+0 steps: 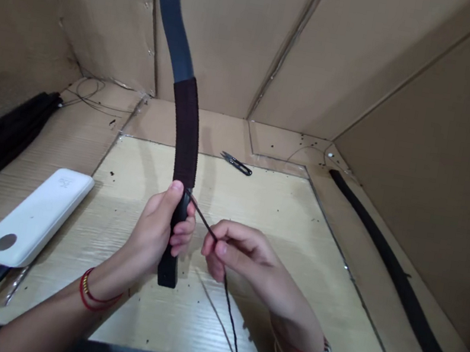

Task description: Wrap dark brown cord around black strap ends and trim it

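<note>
My left hand [162,218] is closed around the lower part of a long, curved dark bar [176,28] with a hole near its top end. Dark brown cord wrapping [185,131] covers the bar's middle in tight turns, ending just above my left thumb. From there a loose dark cord [201,216] runs taut down to my right hand [240,252], which pinches it between thumb and fingertips. Below that hand the cord hangs past the table's front edge. The bar is held up over the table, tilted slightly left at its top.
Small black thread snips [236,163] lie on the wooden board behind the bar. A white power bank [37,215] with a cable sits at the left, beside a bundle of black cords [7,138]. Another curved black strip [394,275] lies at the right. Cardboard walls [223,30] enclose the back and sides.
</note>
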The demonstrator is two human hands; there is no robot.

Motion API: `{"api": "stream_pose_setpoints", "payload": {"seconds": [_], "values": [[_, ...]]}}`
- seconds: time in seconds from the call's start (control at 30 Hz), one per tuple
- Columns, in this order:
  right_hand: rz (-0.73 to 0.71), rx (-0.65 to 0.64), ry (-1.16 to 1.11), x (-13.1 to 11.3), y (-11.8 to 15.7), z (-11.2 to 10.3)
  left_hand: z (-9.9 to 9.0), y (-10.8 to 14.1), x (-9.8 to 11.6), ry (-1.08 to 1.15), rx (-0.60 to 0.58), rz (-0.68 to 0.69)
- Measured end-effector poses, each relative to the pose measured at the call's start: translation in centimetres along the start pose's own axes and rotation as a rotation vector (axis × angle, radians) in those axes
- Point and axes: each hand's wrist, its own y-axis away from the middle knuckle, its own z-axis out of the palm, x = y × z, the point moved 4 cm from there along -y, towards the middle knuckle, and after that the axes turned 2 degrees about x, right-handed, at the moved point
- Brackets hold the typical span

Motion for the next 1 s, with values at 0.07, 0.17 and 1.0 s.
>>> {"api": "stream_pose_setpoints", "payload": {"seconds": [0.07,0.17,1.0], "values": [[-0.169,0.137,0.131,-0.5,-0.2,0.0,-0.1,-0.2,0.0,-0.012,0.005,0.016],[-0.375,0.322,0.221,-0.2,-0.4,0.1,0.3,-0.2,-0.8,-0.066,-0.047,0.004],[-0.03,0.167,0.312,-1.3,-0.5,0.8,0.3,-0.4,-0.6,-0.366,-0.047,0.35]]}}
